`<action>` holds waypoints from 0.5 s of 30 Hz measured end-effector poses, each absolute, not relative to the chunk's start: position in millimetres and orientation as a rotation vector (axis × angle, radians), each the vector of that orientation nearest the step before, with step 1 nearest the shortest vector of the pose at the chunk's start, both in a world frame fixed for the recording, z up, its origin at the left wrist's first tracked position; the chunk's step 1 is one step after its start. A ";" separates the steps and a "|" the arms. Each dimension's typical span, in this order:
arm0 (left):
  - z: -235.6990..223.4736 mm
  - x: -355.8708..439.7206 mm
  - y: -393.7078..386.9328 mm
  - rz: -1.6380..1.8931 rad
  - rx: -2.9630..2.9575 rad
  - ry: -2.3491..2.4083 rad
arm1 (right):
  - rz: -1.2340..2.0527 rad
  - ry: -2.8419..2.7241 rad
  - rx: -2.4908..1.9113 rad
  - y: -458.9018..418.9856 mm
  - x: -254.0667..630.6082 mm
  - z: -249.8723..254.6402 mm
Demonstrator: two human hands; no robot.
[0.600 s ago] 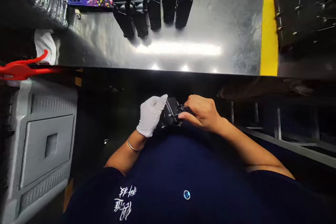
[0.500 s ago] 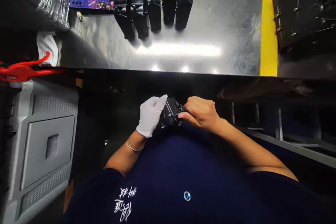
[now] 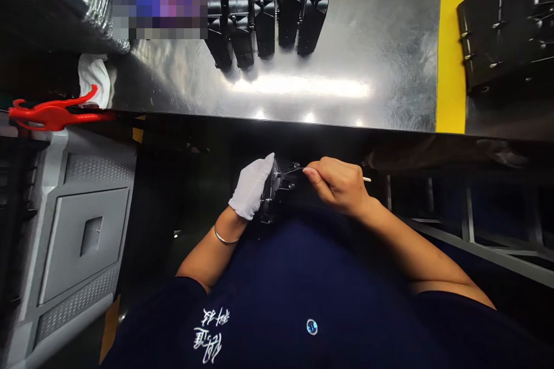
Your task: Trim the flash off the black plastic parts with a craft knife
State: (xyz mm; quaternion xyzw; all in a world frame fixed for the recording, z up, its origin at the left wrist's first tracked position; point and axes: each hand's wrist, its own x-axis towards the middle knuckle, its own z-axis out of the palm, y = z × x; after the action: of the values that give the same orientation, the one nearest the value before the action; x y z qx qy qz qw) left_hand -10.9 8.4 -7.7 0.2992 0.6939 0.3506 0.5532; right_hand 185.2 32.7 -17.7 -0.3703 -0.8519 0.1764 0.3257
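Observation:
My left hand, in a white glove, is closed around a black plastic part with small projecting posts, held in front of my body below the table edge. My bare right hand pinches a thin tool with a pale handle end showing behind the fingers. Its slender metal tip points left and reaches the part; whether it touches cannot be made out. The glove hides the left side of the part.
Rows of similar black parts stand on the metal table. A yellow strip runs beside more black parts at right. Left are a red tool, white cloth, grey plastic crate and plastic-wrapped stack.
The right hand has drawn back to the right, off the black part, and the thin tool now shows. The part has been turned in the left hand. The view has shifted slightly.

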 end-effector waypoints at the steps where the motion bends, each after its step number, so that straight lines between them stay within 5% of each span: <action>1: -8.8 -11.4 7.7 0.806 0.708 1.623 | 0.430 -2.230 -0.980 31.9 184.2 -19.6; 15: -4.1 -10.0 6.3 0.683 0.764 1.592 | 0.505 -2.214 -0.989 20.5 178.4 -27.1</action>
State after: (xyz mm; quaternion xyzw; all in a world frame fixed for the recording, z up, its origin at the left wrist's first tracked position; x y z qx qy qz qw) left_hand -10.0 6.3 -4.1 0.3277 0.6822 0.2926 0.5845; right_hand 178.4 20.5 -27.1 -0.3774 -0.8450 0.1928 0.3262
